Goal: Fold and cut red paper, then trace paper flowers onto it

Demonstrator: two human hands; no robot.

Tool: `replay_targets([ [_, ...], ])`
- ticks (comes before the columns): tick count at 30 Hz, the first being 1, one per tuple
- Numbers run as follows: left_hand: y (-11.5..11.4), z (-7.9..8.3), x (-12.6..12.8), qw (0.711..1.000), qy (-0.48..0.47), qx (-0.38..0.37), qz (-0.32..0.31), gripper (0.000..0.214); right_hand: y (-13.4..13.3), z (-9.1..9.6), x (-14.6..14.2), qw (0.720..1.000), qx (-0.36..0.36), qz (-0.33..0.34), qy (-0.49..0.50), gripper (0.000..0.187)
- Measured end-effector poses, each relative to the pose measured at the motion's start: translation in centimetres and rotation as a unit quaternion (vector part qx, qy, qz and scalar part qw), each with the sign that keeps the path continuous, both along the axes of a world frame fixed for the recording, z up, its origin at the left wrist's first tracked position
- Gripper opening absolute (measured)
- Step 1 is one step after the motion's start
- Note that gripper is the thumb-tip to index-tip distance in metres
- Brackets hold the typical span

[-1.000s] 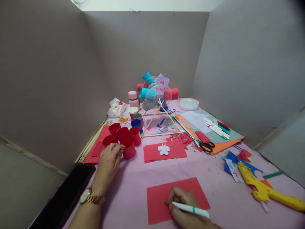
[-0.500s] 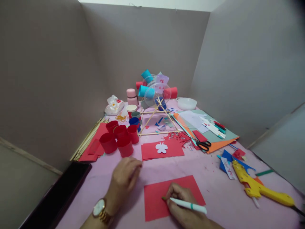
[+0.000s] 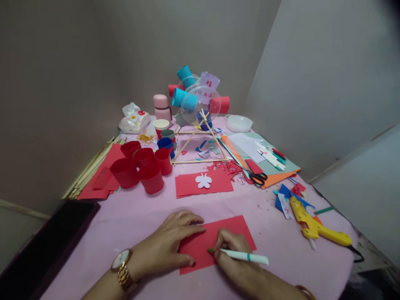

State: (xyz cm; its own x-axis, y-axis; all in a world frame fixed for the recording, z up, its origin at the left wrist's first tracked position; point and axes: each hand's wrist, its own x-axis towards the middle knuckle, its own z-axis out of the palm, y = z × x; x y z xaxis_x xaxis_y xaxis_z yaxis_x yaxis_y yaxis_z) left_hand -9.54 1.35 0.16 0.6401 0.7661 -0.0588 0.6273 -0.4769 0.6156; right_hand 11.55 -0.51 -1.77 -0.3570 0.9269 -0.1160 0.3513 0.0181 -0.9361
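Observation:
A red paper sheet (image 3: 233, 231) lies on the pink table near me. My left hand (image 3: 168, 246), with a gold watch on the wrist, rests flat with fingers spread on the sheet's left edge. My right hand (image 3: 233, 254) is closed round a white pen with a green tip (image 3: 242, 255), and the tip touches the red sheet close to the left hand's fingers.
Several red cups (image 3: 140, 166) stand at the left. A second red sheet carrying a white flower cutout (image 3: 203, 181) lies behind. Black scissors (image 3: 258, 178), markers (image 3: 270, 156), a yellow glue gun (image 3: 315, 227), a stick-and-cup wheel model (image 3: 196, 104) and a black tray (image 3: 46, 246) surround the spot.
My left hand left the red cups, travelled right and came down flat on the near red sheet. The right hand kept the pen on the sheet. The view tilted down.

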Motion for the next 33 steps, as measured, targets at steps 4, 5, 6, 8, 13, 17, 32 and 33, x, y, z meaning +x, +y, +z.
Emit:
replay_targets([
  [4,0.0,-0.2,-0.1,1.000,-0.005,-0.007,-0.005,0.065,-0.1,0.1,0.0,0.999,0.034,0.041,0.002,0.005],
  [5,0.1,-0.2,-0.1,1.000,-0.007,-0.008,-0.005,0.065,-0.2,0.1,0.0,0.998,0.037,0.046,0.002,0.005],
  [6,0.1,-0.2,-0.1,1.000,-0.008,-0.009,-0.005,0.066,-0.2,0.0,0.0,0.998,0.038,0.048,0.004,0.005],
  [8,0.2,-0.1,-0.1,1.000,-0.008,-0.014,-0.005,0.067,-0.1,-0.2,0.0,0.998,0.041,0.049,0.005,0.005],
  [13,0.4,0.0,-0.2,1.000,-0.014,-0.024,-0.010,0.064,-0.2,-0.8,-0.2,0.998,0.045,0.037,-0.011,0.008],
  [17,0.4,0.1,-0.1,0.999,-0.024,-0.028,-0.005,0.062,-0.2,-0.7,-0.6,0.998,0.044,0.033,-0.018,0.006],
  [32,0.7,-0.2,-0.6,0.998,-0.034,-0.059,0.006,0.060,0.1,-1.1,-0.8,0.999,0.009,0.011,-0.035,0.004],
  [33,0.7,-0.2,-0.7,0.998,-0.033,-0.057,0.004,0.059,0.1,-1.0,-0.8,0.999,0.006,0.015,-0.034,0.004],
])
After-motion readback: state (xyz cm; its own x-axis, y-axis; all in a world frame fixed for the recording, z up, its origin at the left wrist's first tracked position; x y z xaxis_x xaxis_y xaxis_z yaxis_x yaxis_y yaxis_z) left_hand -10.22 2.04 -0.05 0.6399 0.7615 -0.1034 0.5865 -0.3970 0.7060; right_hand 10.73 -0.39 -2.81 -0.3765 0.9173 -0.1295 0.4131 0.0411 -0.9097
